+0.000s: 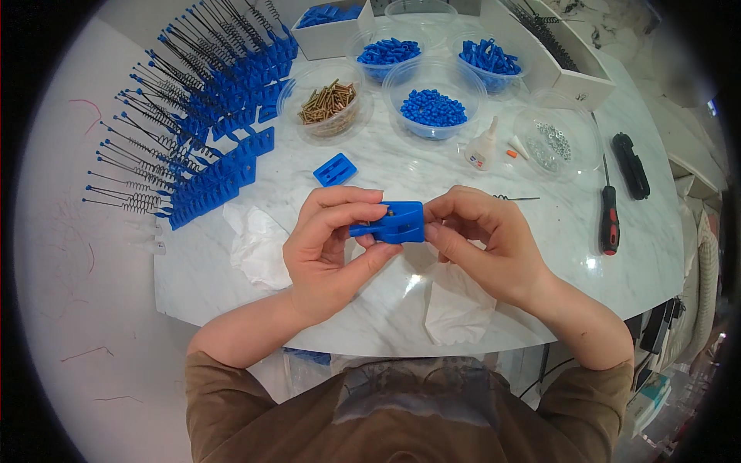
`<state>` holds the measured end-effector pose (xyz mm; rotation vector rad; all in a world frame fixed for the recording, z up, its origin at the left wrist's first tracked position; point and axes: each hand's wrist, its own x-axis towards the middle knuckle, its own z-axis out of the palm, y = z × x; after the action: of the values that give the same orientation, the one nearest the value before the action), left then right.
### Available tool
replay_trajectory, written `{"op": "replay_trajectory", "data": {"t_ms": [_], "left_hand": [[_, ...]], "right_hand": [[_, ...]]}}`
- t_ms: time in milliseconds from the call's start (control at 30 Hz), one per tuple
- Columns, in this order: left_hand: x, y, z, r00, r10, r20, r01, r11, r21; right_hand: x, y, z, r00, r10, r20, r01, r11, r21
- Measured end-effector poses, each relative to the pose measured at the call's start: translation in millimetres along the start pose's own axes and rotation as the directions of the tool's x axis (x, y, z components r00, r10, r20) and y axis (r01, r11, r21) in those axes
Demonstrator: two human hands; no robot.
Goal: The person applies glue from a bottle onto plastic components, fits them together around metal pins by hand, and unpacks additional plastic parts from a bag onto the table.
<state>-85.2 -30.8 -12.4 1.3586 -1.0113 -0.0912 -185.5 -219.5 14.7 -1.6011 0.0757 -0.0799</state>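
Observation:
Between both hands, over the near middle of the table, is a blue plastic base [405, 222] with a smaller blue piece set into it. My left hand [332, 243] grips its left side, fingers above and thumb below. The fingertips of my right hand [486, 239] pinch its right edge. A brass-coloured spot, perhaps a screw, shows near the left fingertips. Beyond the hands lies a flat blue plate [335, 170] with slots. A thin black coiled wire [515, 198] pokes out behind my right hand.
Rows of blue bases with coiled wires [216, 174] fill the left. Behind stand tubs of screws [327, 104], blue beads [434, 109] and nuts [553, 147]. A glue bottle [483, 147], screwdriver [609, 220] and black folding tool [631, 166] lie right. Tissues [258, 247] flank the hands.

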Motion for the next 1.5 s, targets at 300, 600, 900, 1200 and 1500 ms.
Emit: {"op": "replay_trajectory", "data": {"t_ms": [300, 600, 900, 1200, 1500], "left_hand": [[0.6, 1.8, 3.2, 0.998, -0.045, -0.036, 0.045, 0.999, 0.007], [2.3, 5.5, 4.1, 1.000, -0.028, 0.013, 0.026, 0.987, 0.157], [-0.7, 6.3, 1.5, 0.997, 0.071, -0.012, -0.067, 0.980, 0.185], [2.8, 1.8, -5.0, 0.991, 0.133, 0.021, -0.133, 0.944, 0.301], [2.3, -2.8, -0.5, 0.996, 0.081, -0.038, -0.070, 0.969, 0.237]], "right_hand": [[1.4, -3.2, -1.1, 0.996, 0.086, -0.003, -0.084, 0.987, 0.136], [3.2, 2.4, -2.8, 0.989, 0.147, 0.009, -0.145, 0.966, 0.215], [4.6, 4.4, -1.9, 0.990, 0.144, 0.013, -0.143, 0.972, 0.188], [6.3, 1.4, -0.4, 0.986, 0.165, -0.008, -0.161, 0.970, 0.180], [3.2, 2.7, 0.2, 0.982, 0.182, -0.043, -0.172, 0.969, 0.178]]}}
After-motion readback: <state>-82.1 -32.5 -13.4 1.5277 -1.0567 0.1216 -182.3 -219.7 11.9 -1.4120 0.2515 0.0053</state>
